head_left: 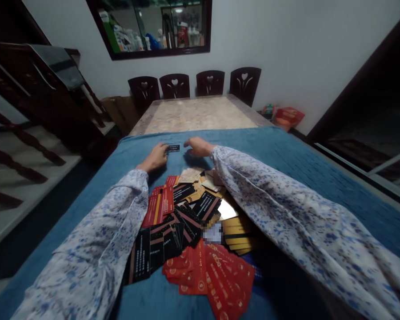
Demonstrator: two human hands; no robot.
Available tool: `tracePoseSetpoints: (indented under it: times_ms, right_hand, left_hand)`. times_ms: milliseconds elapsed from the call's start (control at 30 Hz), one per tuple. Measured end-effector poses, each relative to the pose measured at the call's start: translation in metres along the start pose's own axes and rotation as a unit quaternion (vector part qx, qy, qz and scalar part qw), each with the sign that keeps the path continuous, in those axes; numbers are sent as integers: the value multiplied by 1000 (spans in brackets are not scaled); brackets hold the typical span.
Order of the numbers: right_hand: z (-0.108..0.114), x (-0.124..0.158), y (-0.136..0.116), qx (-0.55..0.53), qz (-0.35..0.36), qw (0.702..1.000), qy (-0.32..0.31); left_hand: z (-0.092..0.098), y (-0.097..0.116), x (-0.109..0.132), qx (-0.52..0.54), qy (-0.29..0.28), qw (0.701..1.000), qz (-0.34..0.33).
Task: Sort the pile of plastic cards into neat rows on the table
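Both my arms reach forward over a blue cloth [286,169] on the table. My left hand [156,158] pinches the left end of a small black card [173,148] far out on the cloth. My right hand [197,146] hovers just right of that card, fingers curled downward, and whether it touches the card is unclear. Between my arms lies a loose pile of cards [190,226]: black ones, red ones, gold ones and a few pale ones.
Beyond the cloth the marble tabletop [195,113] is bare. Several dark chairs [193,84] stand along the far edge under a wall mirror [151,26]. A wooden staircase [23,115] rises on the left. Red bags [286,118] lie on the floor at right.
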State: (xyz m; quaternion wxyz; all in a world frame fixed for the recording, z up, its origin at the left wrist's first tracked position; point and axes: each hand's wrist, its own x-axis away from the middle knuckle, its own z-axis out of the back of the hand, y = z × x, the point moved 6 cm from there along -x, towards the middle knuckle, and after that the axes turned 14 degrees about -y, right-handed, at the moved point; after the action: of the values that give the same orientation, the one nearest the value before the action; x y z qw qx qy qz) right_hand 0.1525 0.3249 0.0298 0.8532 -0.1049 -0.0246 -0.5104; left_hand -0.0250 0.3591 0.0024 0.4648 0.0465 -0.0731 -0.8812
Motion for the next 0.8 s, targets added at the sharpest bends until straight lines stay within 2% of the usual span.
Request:
tracePoseSetpoints:
  times_ms: [200,333,633,800]
  right_hand:
    - [3,22,4,4,16,1000,12]
    - [2,45,6,10,32,999,15]
    - [-1,126,9,-29,80,993,81]
    - [-21,180,4,-35,98,987,126]
  left_hand:
    - [11,32,19,8,34,998,-52]
    - [12,65,37,16,40,993,-108]
    - [4,135,91,25,53,979,-196]
    - [-5,191,133,7,44,959,-280]
